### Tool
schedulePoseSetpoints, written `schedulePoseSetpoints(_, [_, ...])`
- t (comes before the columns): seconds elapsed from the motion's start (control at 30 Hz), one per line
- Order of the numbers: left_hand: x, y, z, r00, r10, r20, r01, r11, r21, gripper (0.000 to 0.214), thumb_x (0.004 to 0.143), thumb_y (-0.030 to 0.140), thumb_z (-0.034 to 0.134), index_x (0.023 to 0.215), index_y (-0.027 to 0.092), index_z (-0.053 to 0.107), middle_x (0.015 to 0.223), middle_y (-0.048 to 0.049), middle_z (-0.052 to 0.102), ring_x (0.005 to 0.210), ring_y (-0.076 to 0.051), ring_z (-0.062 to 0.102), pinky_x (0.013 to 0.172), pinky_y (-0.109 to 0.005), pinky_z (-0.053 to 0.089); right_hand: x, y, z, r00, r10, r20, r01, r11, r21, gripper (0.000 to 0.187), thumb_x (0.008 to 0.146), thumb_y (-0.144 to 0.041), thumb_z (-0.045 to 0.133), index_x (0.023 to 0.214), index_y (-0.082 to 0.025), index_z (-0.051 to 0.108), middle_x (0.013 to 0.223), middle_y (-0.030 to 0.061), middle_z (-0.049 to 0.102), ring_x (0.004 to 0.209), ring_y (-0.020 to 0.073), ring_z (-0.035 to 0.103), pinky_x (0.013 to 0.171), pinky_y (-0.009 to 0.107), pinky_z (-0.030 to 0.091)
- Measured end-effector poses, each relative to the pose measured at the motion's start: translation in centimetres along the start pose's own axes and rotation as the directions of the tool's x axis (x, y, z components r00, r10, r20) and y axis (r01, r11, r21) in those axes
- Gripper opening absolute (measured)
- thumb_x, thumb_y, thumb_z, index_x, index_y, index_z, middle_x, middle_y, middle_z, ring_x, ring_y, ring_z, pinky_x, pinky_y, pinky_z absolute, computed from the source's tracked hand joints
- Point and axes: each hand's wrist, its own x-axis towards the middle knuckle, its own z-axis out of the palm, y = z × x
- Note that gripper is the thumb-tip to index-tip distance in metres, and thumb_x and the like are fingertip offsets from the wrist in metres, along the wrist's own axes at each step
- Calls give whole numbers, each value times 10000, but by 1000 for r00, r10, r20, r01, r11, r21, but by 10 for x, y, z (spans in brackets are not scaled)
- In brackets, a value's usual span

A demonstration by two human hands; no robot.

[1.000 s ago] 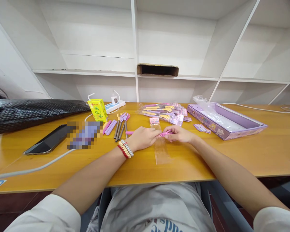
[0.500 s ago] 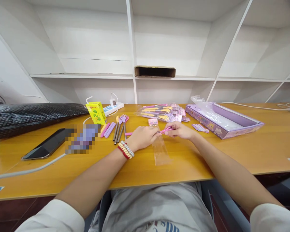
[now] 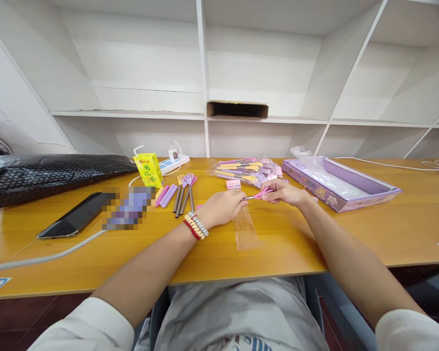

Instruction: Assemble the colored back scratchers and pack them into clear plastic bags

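A small telescopic back scratcher with a pink claw head [image 3: 262, 193] and a thin metal rod [image 3: 249, 198] lies crosswise between my hands. My right hand [image 3: 284, 192] pinches the pink head. The rod's other end runs into my closed left hand [image 3: 225, 207], whose fingers hide the handle. Just below them a clear plastic bag [image 3: 247, 231] rests flat on the table. To the left are several claw heads on metal rods [image 3: 183, 197], beside loose pink and purple grips [image 3: 167, 196]. A small pink stack of cards [image 3: 233, 185] sits behind my left hand.
Bagged back scratchers [image 3: 241, 168] are heaped at the back. A purple open box [image 3: 340, 187] with plastic film stands at right. On the left are a yellow drink carton [image 3: 149, 170], a phone [image 3: 75, 217], a power strip [image 3: 175, 164] and a black bag [image 3: 54, 175].
My right hand has moved right, away from my left, with the pink head. More of the metal rod shows between the hands. The view has shifted slightly.
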Motion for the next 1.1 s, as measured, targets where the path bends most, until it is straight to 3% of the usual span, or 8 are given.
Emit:
schedulePoseSetpoints(0.2, [-2, -8, -8, 1000, -21, -6, 21, 999, 40, 423, 905, 489, 281, 932, 199, 588, 800, -73, 638, 715, -201, 606, 610, -291, 417, -9, -1, -14, 1000, 24, -12, -24, 998, 53, 222, 690, -300, 689, 723, -128, 553, 500, -56, 398, 417, 37, 284, 418, 215, 148])
schedulePoseSetpoints(0.47, [-14, -60, -30, 978, -194, -80, 203, 971, 124, 542, 860, 595, 265, 696, 201, 598, 660, -44, 626, 635, -182, 571, 553, -266, 326, -53, 8, -66, 954, 9, -298, 45, 983, 175, 161, 673, -275, 684, 688, -156, 578, 418, -71, 280, 398, 46, 203, 464, 249, 108])
schedulePoseSetpoints(0.63, [-26, -92, -47, 931, -315, -186, 344, 925, 158, 550, 847, 592, 282, 654, 202, 619, 614, -34, 623, 612, -171, 543, 532, -263, 281, -75, 8, -87, 857, -51, -512, 181, 962, 207, 93, 675, -215, 646, 664, -155, 576, 385, -64, 288, 382, 30, 227, 497, 280, 104])
schedulePoseSetpoints(0.77, [-39, -115, -54, 835, -405, -372, 498, 843, 201, 569, 856, 560, 268, 608, 198, 630, 592, -43, 608, 626, -180, 542, 530, -270, 252, -89, 6, -98, 722, -58, -690, 236, 957, 166, 163, 745, -186, 541, 587, -151, 528, 375, -39, 340, 357, 7, 215, 506, 300, 109])
schedulePoseSetpoints(0.9, [-48, -132, -57, 777, -414, -474, 562, 796, 226, 538, 854, 521, 289, 597, 191, 628, 545, -49, 568, 615, -185, 539, 529, -273, 228, -102, 6, -105, 668, -104, -736, 309, 940, 147, 149, 702, -140, 525, 554, -148, 538, 352, -13, 339, 351, 21, 233, 514, 315, 91])
schedulePoseSetpoints(1.1, [-57, -142, -57, 671, -444, -593, 662, 719, 211, 479, 857, 456, 307, 572, 184, 581, 528, -57, 531, 602, -183, 512, 522, -284, 202, -120, 11, -116, 518, -173, -838, 412, 909, 67, 123, 639, -122, 543, 519, -146, 542, 416, 36, 421, 345, 15, 225, 525, 329, 75])
